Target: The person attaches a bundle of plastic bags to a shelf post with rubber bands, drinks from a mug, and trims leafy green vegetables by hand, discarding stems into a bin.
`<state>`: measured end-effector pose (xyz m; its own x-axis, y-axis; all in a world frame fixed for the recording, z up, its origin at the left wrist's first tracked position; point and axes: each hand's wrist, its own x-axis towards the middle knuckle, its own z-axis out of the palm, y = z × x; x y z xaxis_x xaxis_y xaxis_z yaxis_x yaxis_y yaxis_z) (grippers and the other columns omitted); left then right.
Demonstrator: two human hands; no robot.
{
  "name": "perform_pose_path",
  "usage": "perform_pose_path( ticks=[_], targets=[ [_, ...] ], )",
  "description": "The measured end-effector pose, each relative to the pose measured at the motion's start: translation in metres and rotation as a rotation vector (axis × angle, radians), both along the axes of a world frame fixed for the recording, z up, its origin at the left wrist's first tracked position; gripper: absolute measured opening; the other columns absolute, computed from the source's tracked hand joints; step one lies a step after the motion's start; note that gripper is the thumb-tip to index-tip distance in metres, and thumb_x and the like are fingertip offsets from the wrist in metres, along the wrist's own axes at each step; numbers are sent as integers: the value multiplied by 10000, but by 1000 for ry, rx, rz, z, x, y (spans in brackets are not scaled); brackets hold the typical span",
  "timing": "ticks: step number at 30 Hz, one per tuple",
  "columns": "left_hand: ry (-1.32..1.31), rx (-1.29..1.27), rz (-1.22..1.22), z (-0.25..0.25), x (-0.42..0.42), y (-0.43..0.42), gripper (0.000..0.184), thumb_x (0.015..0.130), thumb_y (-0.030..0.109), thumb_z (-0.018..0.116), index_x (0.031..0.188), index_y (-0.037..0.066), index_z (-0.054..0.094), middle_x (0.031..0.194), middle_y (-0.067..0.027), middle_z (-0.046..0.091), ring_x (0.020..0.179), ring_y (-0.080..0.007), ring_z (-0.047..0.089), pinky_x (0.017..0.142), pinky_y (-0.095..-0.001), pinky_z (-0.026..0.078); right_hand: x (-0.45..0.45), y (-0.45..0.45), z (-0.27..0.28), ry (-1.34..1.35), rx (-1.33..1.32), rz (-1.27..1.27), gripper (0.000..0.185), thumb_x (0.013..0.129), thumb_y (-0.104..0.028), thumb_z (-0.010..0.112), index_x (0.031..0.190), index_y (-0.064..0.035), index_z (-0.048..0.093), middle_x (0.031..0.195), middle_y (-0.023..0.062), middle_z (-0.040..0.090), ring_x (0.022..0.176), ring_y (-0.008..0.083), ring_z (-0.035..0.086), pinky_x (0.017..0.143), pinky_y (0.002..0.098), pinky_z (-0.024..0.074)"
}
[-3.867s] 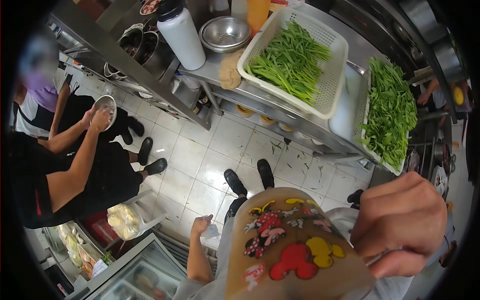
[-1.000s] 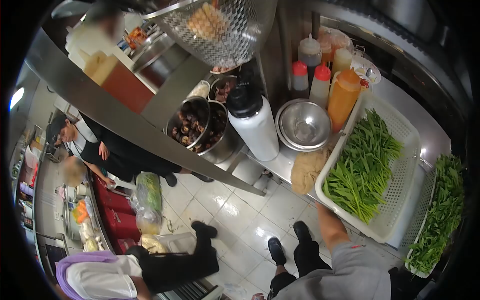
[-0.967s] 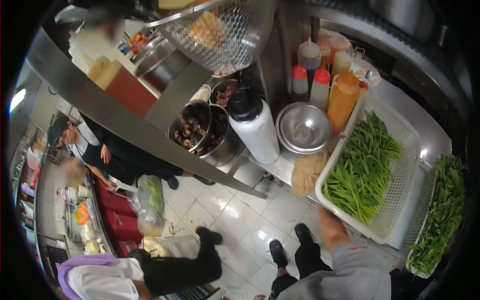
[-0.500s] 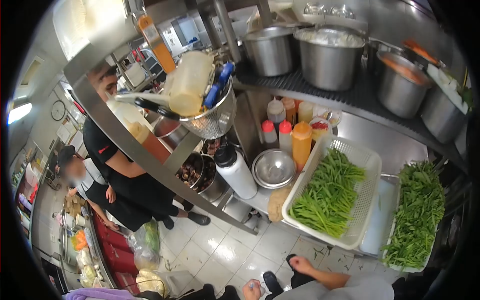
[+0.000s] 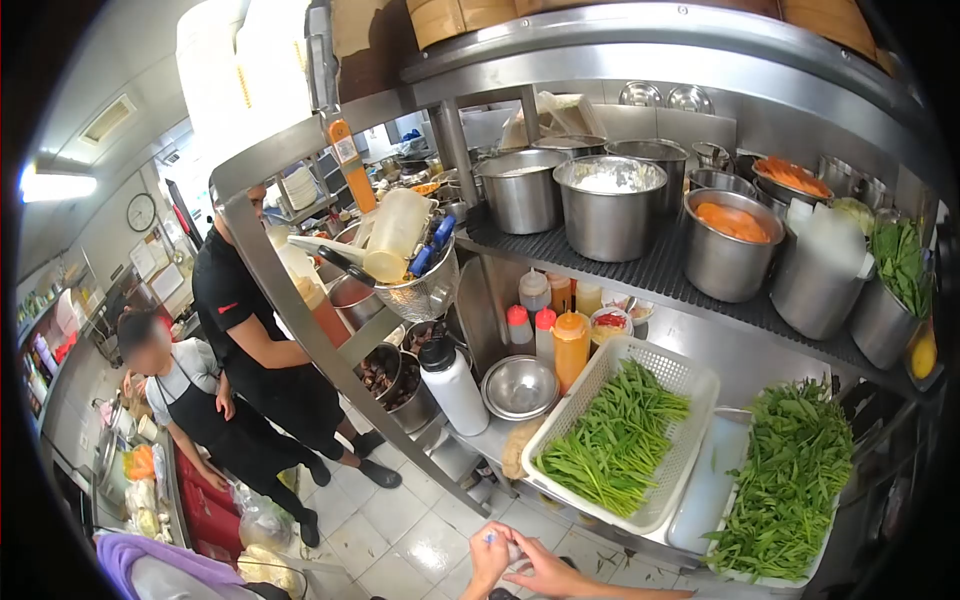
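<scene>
Low in the head view, my left hand is closed, with a small blue bit showing at its fingers. What it belongs to is too small to name. My right hand is close beside it, fingers bent towards the left hand. Something pale seems to lie between the hands, but I cannot make it out. Both hands are over the tiled floor, in front of the counter. The nearest items there are a white plastic basket of cut leafy greens and a brown cloth-like thing.
A second container of greens stands to the right. Behind are a white bottle, metal bowls and sauce bottles. Steel pots line the shelf above. Two co-workers stand at the left.
My view has tilted up, showing more of the shelf. My right hand has moved left from a separate position to meet my left hand.
</scene>
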<state>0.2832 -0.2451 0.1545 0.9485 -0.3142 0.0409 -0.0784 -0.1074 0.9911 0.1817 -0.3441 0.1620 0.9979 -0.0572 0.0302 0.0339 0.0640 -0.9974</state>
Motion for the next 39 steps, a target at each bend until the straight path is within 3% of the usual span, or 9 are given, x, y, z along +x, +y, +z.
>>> perform_pose_path(
  ticks=[7, 11, 15, 19, 20, 23, 25, 31, 39],
  targets=[
    [192, -595, -155, 48, 28, -29, 127, 878, -14, 490, 979, 40, 544, 848, -36, 594, 738, -112, 572, 668, -253, 479, 30, -29, 62, -431, -568, -245, 705, 756, -112, 795, 1392, -76, 493, 1422, 204, 411, 1248, 355, 501, 1015, 394, 465],
    [148, -523, -178, 81, 19, -37, 280, 855, -35, 503, 1121, 49, 475, 862, -75, 549, 792, -163, 588, 721, -297, 513, 34, -41, 79, -489, -667, -307, 611, 771, -63, 753, 1348, -117, 558, 1452, 159, 427, 1293, 332, 483, 1035, 400, 452],
    [320, -644, -347, 101, 11, -31, 637, 826, 196, 714, 1368, 64, 408, 989, -105, 637, 906, -223, 624, 794, -333, 529, 28, -42, 74, -572, -610, -321, 565, 817, -24, 691, 1357, -89, 541, 1455, 131, 441, 1302, 321, 479, 1069, 414, 418],
    [192, -948, -597, 86, 17, -37, 444, 845, 19, 661, 1260, 51, 505, 1215, -125, 588, 1067, -178, 596, 900, -318, 517, 15, -44, 93, -455, -411, -360, 598, 836, -27, 684, 1399, -84, 489, 1405, 136, 483, 1281, 283, 499, 1052, 376, 416],
    [306, -650, -708, 81, 26, -11, 1040, 752, 199, 798, 1528, 103, 113, 1460, -167, 364, 1317, -316, 416, 1059, -432, 395, 9, -49, 99, -404, -336, -361, 586, 869, -73, 703, 1398, -42, 452, 1381, 132, 500, 1264, 244, 497, 1051, 353, 403],
    [323, -549, -906, 90, 30, 3, 950, 836, 172, 729, 1543, 102, 98, 1570, -160, 210, 1411, -353, 292, 1105, -487, 325, -21, -63, 127, -193, -182, -554, 633, 858, -111, 735, 1413, -67, 434, 1367, 122, 510, 1266, 205, 476, 1043, 341, 405],
    [322, -283, -996, 84, 42, 14, 623, 900, 7, 611, 1463, 25, 345, 1503, -140, 373, 1314, -303, 461, 1062, -407, 399, -49, -80, 144, -287, -361, -820, 674, 844, -133, 745, 1420, -39, 409, 1374, 113, 478, 1236, 198, 481, 1029, 335, 408],
    [176, 56, -1040, 56, 49, 35, 410, 929, 10, 587, 1336, 7, 530, 1335, -121, 572, 1216, -212, 547, 1024, -342, 427, -146, -126, 201, -495, -425, -1330, 740, 821, -35, 693, 1445, -27, 297, 1351, 119, 411, 1268, 214, 429, 1084, 349, 348],
    [123, 93, -924, 58, 54, 58, 306, 968, 118, 591, 1254, 10, 587, 1184, -94, 644, 1094, -184, 594, 971, -307, 443, -240, -220, 300, -442, -1429, -1896, 534, 822, -15, 643, 1337, -46, 508, 1319, 147, 476, 1255, 292, 478, 1065, 379, 382]
  ],
)
